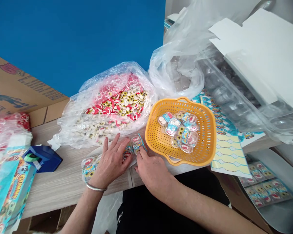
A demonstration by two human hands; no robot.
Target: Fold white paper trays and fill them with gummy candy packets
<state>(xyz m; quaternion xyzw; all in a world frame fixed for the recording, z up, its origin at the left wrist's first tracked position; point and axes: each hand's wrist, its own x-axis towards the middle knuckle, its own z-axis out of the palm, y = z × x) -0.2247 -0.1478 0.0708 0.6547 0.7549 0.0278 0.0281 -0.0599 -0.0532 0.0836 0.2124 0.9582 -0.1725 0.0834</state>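
Observation:
My left hand [112, 160] lies over a row of small clear candy packs with its fingers spread. Some of these packs [89, 166] show to the left of it, on a pale tray or sheet at the table's front edge. My right hand [153, 170] is closed, its index fingertip on a clear candy pack [137, 141] with a blue printed label. That pack stands just left of an orange plastic basket [156, 152]. Several similar packs [187, 135] lie heaped in the basket. What is under my left palm is hidden.
Behind my hands an open plastic bag [122, 107] spills eyeball and red-and-white mouth candies. Left are a blue tape dispenser [45, 159] and a printed gummy box [14, 188]. Right are label sheets [228, 156] and a box of clear plastic shells [224, 94].

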